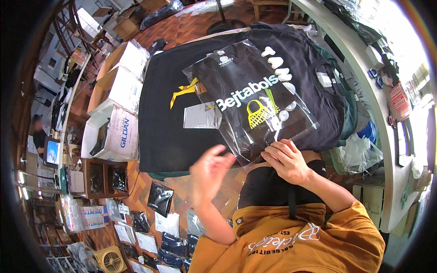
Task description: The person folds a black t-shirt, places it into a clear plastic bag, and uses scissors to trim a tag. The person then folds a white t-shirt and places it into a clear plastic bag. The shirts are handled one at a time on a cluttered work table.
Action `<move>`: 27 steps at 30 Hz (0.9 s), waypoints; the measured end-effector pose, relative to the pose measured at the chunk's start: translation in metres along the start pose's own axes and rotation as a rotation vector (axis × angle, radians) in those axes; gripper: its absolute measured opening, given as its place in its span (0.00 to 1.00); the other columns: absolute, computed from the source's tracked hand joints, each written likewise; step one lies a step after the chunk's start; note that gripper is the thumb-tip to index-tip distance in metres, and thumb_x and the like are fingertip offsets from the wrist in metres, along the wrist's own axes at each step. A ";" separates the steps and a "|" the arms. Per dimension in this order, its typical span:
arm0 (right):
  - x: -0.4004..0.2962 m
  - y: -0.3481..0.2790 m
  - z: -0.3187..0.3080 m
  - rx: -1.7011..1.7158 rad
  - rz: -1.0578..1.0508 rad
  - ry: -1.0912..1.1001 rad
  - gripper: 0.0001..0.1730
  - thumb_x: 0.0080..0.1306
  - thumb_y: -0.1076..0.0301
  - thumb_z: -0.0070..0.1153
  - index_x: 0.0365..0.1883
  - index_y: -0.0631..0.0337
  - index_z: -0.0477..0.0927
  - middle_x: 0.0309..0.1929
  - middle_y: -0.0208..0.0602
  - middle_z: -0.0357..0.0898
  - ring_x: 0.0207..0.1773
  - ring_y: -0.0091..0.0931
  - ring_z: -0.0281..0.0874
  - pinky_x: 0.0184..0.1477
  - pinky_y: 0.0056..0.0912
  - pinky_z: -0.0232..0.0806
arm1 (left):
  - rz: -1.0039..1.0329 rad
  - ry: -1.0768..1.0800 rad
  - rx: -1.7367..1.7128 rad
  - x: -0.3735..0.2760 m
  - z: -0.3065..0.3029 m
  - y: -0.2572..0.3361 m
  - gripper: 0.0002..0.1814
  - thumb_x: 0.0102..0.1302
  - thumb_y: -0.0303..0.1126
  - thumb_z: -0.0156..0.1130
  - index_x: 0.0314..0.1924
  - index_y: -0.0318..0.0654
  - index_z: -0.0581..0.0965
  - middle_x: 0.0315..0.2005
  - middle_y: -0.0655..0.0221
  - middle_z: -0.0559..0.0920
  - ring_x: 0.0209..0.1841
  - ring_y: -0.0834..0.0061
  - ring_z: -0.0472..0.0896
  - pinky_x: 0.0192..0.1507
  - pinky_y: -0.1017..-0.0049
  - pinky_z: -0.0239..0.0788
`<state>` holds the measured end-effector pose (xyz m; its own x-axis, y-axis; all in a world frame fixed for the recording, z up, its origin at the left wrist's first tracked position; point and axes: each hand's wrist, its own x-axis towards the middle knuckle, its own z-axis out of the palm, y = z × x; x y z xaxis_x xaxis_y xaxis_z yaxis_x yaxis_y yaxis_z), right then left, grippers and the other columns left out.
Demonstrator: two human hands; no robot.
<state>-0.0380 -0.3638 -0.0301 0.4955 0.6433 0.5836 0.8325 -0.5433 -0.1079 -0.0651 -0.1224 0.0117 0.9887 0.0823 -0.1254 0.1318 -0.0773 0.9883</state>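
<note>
A black T-shirt (239, 78), printed with white lettering and a yellow basket shape, lies folded inside a clear plastic bag (305, 117). It rests on a wide pile of black garments (164, 143). My right hand (285, 160) pinches the bag's near edge, fingertips together. By the bag's near left corner, my left hand (211, 170) is raised and blurred, with its fingers apart and nothing visible in it. Several small white pieces (276, 62) run along the bag's right side. Left of the bag are a yellow strip (184, 90) and a flat, shiny rectangular piece (199, 116).
Open cardboard boxes (124, 136) stand along the pile's left side. Bagged garments (160, 198) lie on the floor. At right runs a long white counter (382, 99) with scissors (375, 78); a plastic bin (355, 153) sits below. A person (39, 133) is at far left.
</note>
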 end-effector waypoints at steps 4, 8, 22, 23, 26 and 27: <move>-0.001 0.000 0.002 -0.010 0.020 0.002 0.19 0.48 0.68 0.55 0.40 0.66 0.77 0.45 0.39 0.72 0.52 0.33 0.69 0.53 0.41 0.62 | 0.559 0.283 0.499 0.037 0.021 0.042 0.15 0.68 0.27 0.54 0.54 0.34 0.74 0.41 0.60 0.82 0.43 0.76 0.81 0.43 0.78 0.71; -0.003 -0.006 0.001 -0.046 0.085 0.035 0.19 0.48 0.68 0.55 0.40 0.66 0.77 0.43 0.38 0.71 0.49 0.33 0.69 0.51 0.41 0.63 | 0.764 -0.014 0.867 0.077 0.048 0.028 0.27 0.65 0.42 0.56 0.62 0.43 0.67 0.61 0.56 0.67 0.64 0.55 0.62 0.62 0.60 0.56; 0.005 -0.001 -0.011 -0.077 0.093 -0.087 0.18 0.46 0.69 0.55 0.38 0.64 0.75 0.39 0.34 0.69 0.42 0.30 0.68 0.42 0.35 0.64 | 0.702 -0.165 1.196 0.085 0.054 -0.008 0.41 0.59 0.62 0.52 0.68 0.53 0.57 0.69 0.62 0.53 0.71 0.55 0.47 0.69 0.53 0.35; 0.008 -0.001 -0.012 -0.076 0.111 -0.116 0.17 0.46 0.69 0.55 0.37 0.63 0.75 0.38 0.34 0.69 0.41 0.29 0.68 0.41 0.34 0.64 | 0.700 -0.163 1.201 0.086 0.054 -0.008 0.41 0.59 0.63 0.51 0.68 0.53 0.57 0.69 0.62 0.53 0.71 0.55 0.47 0.69 0.53 0.35; 0.017 -0.001 -0.017 0.011 0.197 -0.182 0.14 0.47 0.71 0.56 0.35 0.63 0.74 0.35 0.35 0.68 0.40 0.30 0.69 0.41 0.33 0.65 | 0.698 -0.179 1.220 0.089 0.053 -0.011 0.42 0.59 0.65 0.50 0.69 0.54 0.56 0.70 0.62 0.51 0.71 0.54 0.45 0.69 0.53 0.33; 0.017 0.000 -0.017 0.078 0.228 -0.162 0.13 0.48 0.72 0.56 0.34 0.63 0.74 0.35 0.36 0.68 0.40 0.31 0.70 0.41 0.33 0.65 | 0.694 -0.196 1.217 0.089 0.051 -0.011 0.43 0.59 0.65 0.50 0.69 0.54 0.56 0.70 0.61 0.51 0.71 0.54 0.45 0.69 0.52 0.33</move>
<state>-0.0332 -0.3621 -0.0064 0.7001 0.5903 0.4019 0.7084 -0.6450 -0.2867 0.0248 -0.1653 -0.0145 0.8574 -0.4560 0.2385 -0.4997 -0.8486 0.1737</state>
